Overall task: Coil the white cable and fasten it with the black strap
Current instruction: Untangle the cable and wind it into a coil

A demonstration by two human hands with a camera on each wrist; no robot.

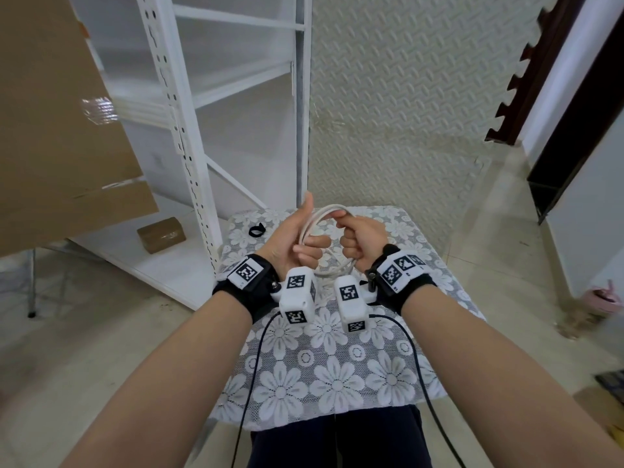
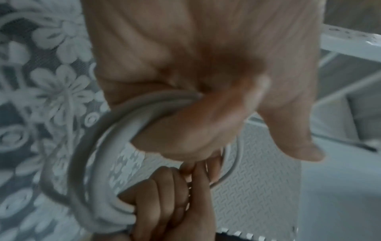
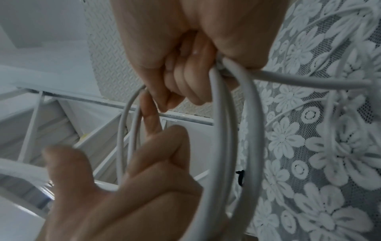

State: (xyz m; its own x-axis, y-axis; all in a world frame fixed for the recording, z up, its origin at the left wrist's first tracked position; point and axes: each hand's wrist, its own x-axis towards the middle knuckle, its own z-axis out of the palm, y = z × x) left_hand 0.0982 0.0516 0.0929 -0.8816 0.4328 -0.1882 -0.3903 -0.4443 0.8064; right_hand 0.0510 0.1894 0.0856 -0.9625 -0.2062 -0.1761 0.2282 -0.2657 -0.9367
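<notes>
The white cable [image 1: 323, 211] is looped into a coil held upright between both hands above the table. My left hand [image 1: 293, 238] holds the coil's left side, its lower fingers curled round the strands and the thumb pointing up. My right hand [image 1: 355, 238] grips the right side in a fist. In the left wrist view the cable [image 2: 90, 146] runs from the left hand [image 2: 195, 81] down to the right hand [image 2: 164, 205]. From the right wrist, the right hand [image 3: 177, 62] clasps the cable [image 3: 221, 130]. The black strap [image 1: 256, 230] [image 3: 240, 178] lies apart on the table's far left.
A small table with a lace flower cloth [image 1: 337, 373] stands over my lap. The cable's loose end [image 1: 332, 274] trails on it under the hands. A white metal shelf rack [image 1: 189, 130], a large cardboard box [image 1: 50, 130] and a small box [image 1: 161, 234] stand left.
</notes>
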